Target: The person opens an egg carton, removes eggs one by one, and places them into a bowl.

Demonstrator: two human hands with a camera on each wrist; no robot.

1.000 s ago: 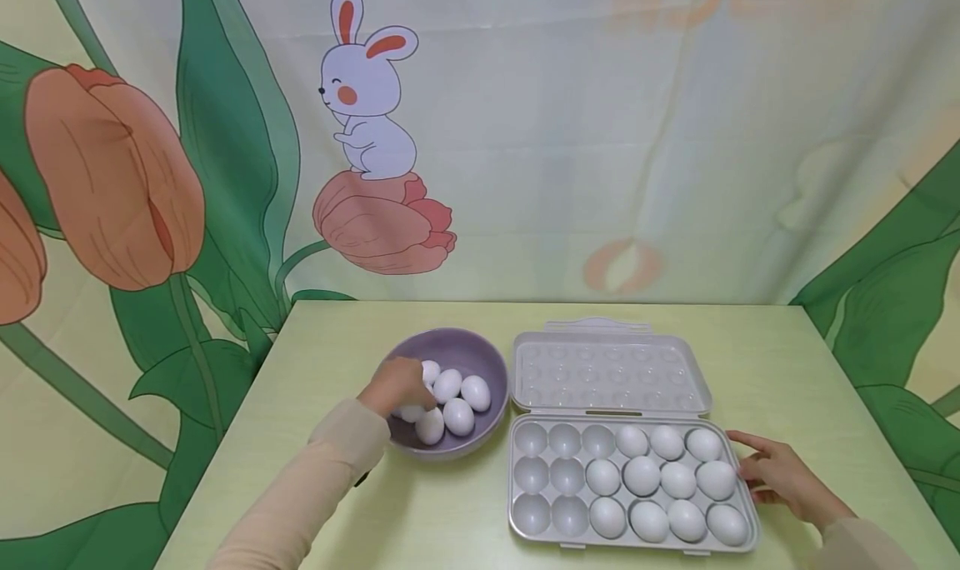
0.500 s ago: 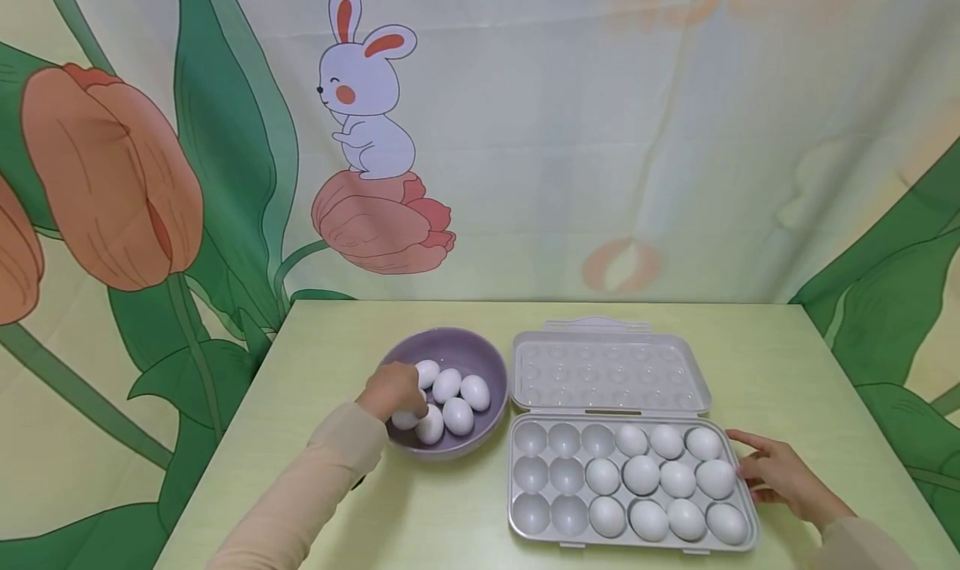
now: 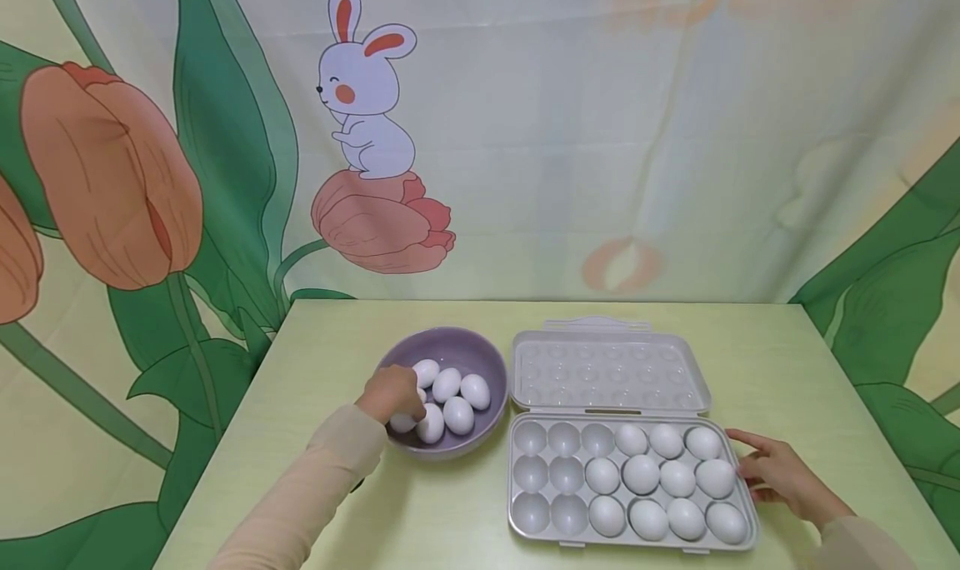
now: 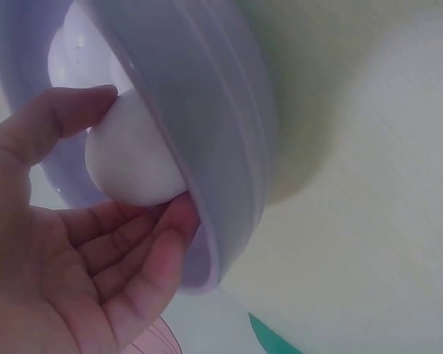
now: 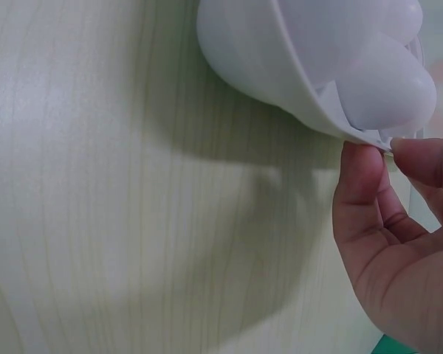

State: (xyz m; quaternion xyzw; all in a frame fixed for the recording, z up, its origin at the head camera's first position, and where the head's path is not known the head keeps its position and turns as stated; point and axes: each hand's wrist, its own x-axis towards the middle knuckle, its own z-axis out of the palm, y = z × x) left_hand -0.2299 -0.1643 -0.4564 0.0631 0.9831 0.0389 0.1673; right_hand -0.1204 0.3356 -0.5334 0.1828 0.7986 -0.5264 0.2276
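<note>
My left hand (image 3: 392, 393) reaches into the left side of a purple bowl (image 3: 483, 357). In the left wrist view its thumb and fingers pinch a white egg (image 4: 129, 155) close to the bowl's wall. Several other white eggs (image 3: 458, 416) lie in the bowl, some partly hidden by the hand. To the right stands an opened egg box (image 3: 531, 474), its right-hand cups filled with eggs (image 3: 678, 479) and its left-hand cups bare. At the box's right end my right hand (image 3: 783, 474) grips the rim, pinched between thumb and finger in the right wrist view.
The egg box's lid (image 3: 611, 374) lies folded back behind its tray. Bowl and box stand side by side on a pale wood-grain table (image 3: 442, 512). A printed cloth (image 3: 510, 137) with a rabbit and tulips hangs behind the table.
My left hand has shifted slightly left and toward me inside the bowl, and a few eggs near it have moved a little. The right hand and the egg box have stayed put.
</note>
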